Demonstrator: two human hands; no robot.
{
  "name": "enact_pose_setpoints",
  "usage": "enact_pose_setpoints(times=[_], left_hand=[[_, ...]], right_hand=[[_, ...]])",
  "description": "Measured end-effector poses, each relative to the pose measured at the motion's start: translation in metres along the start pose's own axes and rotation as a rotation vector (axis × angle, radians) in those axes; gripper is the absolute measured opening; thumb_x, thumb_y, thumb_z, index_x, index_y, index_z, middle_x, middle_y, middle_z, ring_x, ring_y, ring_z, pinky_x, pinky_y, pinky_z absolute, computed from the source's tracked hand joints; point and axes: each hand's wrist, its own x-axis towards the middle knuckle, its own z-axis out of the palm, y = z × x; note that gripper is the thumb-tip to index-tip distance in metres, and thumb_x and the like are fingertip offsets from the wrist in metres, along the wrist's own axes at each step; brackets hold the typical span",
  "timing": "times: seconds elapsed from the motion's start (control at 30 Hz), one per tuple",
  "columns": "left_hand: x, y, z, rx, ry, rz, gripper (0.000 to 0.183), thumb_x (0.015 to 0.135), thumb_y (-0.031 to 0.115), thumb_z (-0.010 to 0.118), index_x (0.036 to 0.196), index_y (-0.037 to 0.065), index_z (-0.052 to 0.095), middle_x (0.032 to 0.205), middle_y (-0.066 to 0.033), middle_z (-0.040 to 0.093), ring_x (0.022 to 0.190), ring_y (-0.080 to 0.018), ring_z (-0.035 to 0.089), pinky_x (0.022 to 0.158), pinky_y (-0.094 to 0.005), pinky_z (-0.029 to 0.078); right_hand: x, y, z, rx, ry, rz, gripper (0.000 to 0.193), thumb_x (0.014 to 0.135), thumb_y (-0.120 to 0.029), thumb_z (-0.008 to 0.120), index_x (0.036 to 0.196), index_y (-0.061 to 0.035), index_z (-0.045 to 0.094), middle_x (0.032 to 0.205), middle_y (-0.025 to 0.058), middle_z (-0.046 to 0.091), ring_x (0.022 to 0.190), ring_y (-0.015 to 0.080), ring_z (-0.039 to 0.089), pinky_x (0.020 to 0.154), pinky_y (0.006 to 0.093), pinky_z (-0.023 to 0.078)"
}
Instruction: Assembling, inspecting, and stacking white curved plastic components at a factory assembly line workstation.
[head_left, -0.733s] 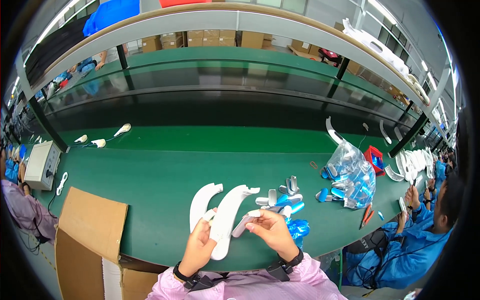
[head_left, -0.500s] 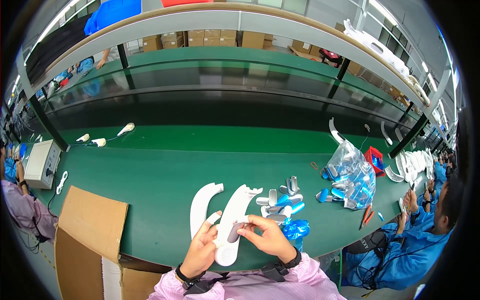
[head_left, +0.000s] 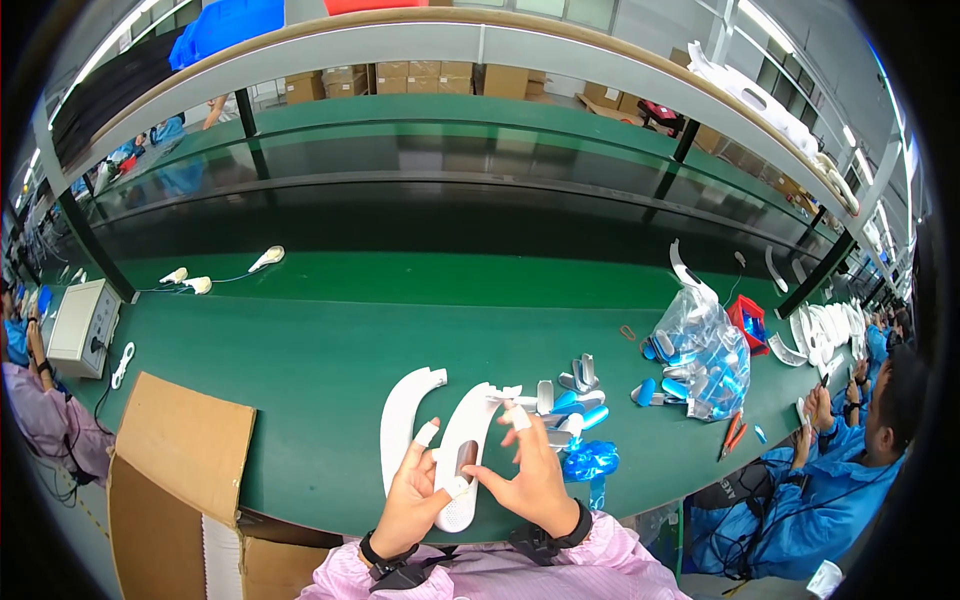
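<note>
Left hand (head_left: pixel 406 502) and right hand (head_left: pixel 540 492), fingers (head_left: pixel 520 420) spread: we should thumb the grey insert (head_left: pixel 467 455) evenly against the white shell (head_left: pixel 470 422).

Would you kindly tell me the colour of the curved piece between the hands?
The curved piece is white, seen in the head view.

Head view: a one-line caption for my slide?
Left hand and right hand at a curved white casing with a dark insert, another casing alongside on green bench.

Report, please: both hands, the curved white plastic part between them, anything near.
Left hand: open, thumb on white part. Right hand: open, thumb at glossy oval plate on it. Second curved white plastic part close, left.
</note>
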Motion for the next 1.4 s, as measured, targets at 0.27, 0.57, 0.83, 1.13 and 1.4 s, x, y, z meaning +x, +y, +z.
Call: enact_pose_setpoints(times=[0.27,0.57,0.83,1.13,1.4], left_hand=[[0.000,-0.008,-0.002,0.018,-0.063,0.084,0.082,0.080,-0.013,0.056,0.148,0.004,0.013,0.131,-0.0138,0.047,0.121,-0.0210,0.049,0.101,-0.0333,0.040],[0.008,0.006,-0.012,0.558,0.142,0.409,0.072,0.082,-0.007,0.053,0.145,0.002,0.021,0.140,-0.0166,0.036,0.130,-0.0270,0.037,0.105,-0.0404,0.034],[0.012,-0.002,-0.043,1.252,0.345,0.393,0.048,0.084,0.010,0.055,0.128,-0.005,0.045,0.130,-0.0278,0.042,0.117,-0.0446,0.043,0.098,-0.0462,0.037],[0.009,-0.001,-0.044,1.291,0.381,0.441,0.044,0.083,0.010,0.055,0.124,-0.003,0.047,0.125,-0.0314,0.043,0.106,-0.0489,0.051,0.088,-0.0466,0.045],[0.007,0.008,-0.016,1.276,0.417,0.681,0.031,0.076,0.005,0.065,0.106,-0.001,0.061,0.118,-0.0189,0.053,0.111,-0.0382,0.049,0.095,-0.0428,0.040]], right_hand=[[-0.006,0.031,0.006,0.592,-0.010,0.381,0.070,0.077,-0.005,0.074,0.132,-0.0016,0.030,0.112,0.0116,0.055,0.074,0.0089,0.058,0.055,0.0195,0.044],[0.015,0.040,-0.006,1.017,-0.657,0.674,0.042,0.089,-0.010,0.063,0.126,-0.0002,0.045,0.077,0.0016,0.064,0.041,0.0028,0.043,0.036,0.0183,0.030],[0.093,0.122,-0.005,0.849,-0.070,0.693,0.048,0.084,-0.005,0.065,0.126,0.0085,0.046,0.097,0.0107,0.064,0.075,0.0147,0.065,0.056,0.0223,0.052],[0.051,0.109,0.001,-0.554,-0.352,-0.072,0.024,0.070,-0.013,0.071,0.092,-0.0038,0.067,0.101,0.0124,0.059,0.102,0.0323,0.051,0.086,0.0432,0.042],[0.053,0.096,-0.021,-0.375,-0.213,-0.134,0.016,0.065,-0.009,0.076,0.076,-0.0047,0.065,0.084,0.0095,0.058,0.090,0.0310,0.051,0.077,0.0406,0.042]])
